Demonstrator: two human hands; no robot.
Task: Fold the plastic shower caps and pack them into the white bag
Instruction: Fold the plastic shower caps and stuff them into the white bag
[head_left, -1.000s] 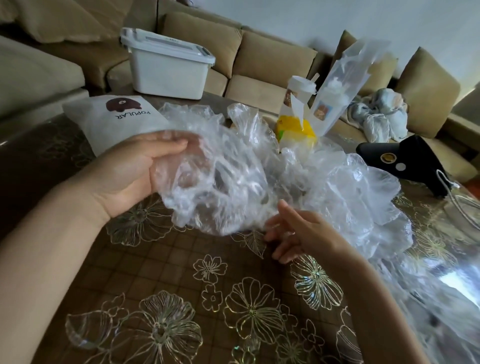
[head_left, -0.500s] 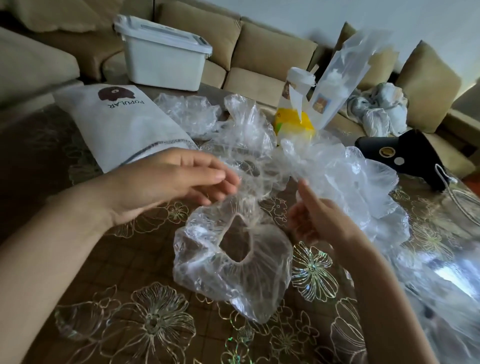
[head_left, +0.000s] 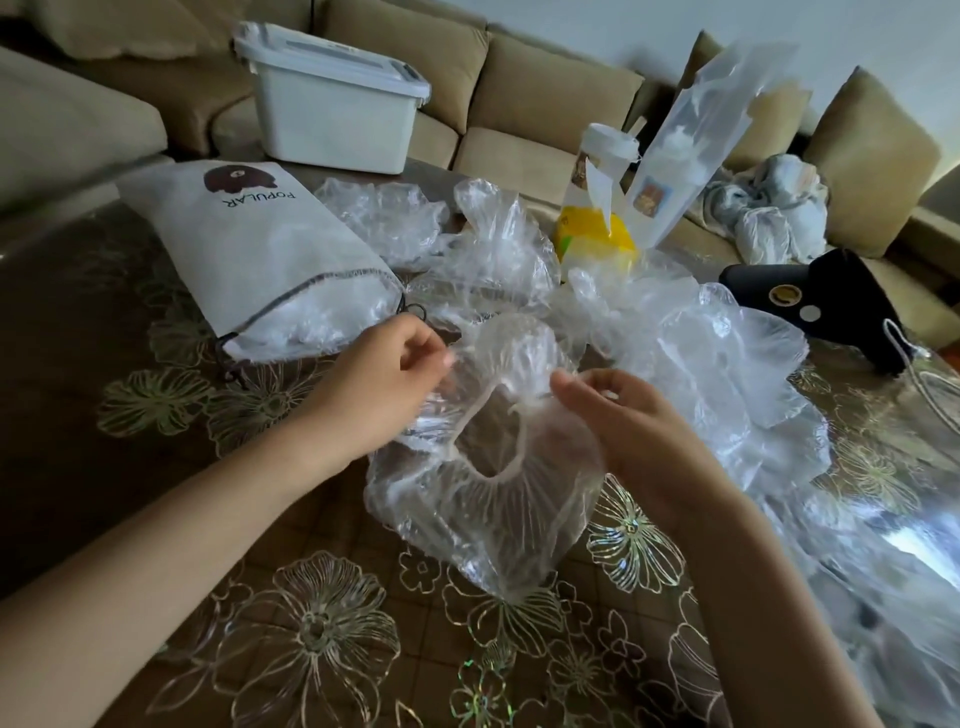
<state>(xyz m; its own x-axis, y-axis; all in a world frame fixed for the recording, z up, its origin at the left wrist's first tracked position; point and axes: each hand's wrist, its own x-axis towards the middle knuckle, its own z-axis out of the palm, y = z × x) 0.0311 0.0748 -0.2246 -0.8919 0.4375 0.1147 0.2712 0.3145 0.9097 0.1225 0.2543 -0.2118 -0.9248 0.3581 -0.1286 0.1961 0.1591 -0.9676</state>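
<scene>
A clear plastic shower cap (head_left: 493, 509) with a white elastic rim hangs over the floral tablecloth in the middle. My left hand (head_left: 384, 384) pinches its upper left edge. My right hand (head_left: 623, 415) pinches the gathered elastic on the right. The white drawstring bag (head_left: 249, 244), printed POPULAR, lies at the left with clear plastic showing in its open mouth. Several more crumpled clear caps (head_left: 701, 353) are heaped behind and to the right of my hands.
A white lidded plastic bin (head_left: 332, 109) stands at the back on the sofa edge. A yellow-based bottle (head_left: 597, 228) and a clear standing bag (head_left: 701, 145) sit behind the caps. A black device (head_left: 810, 301) with a cord lies at the right.
One cap came down from the lifted bundle and hangs between my hands. Both hands closed in and now pinch its rim; the left hand moved from the bundle's side toward the centre.
</scene>
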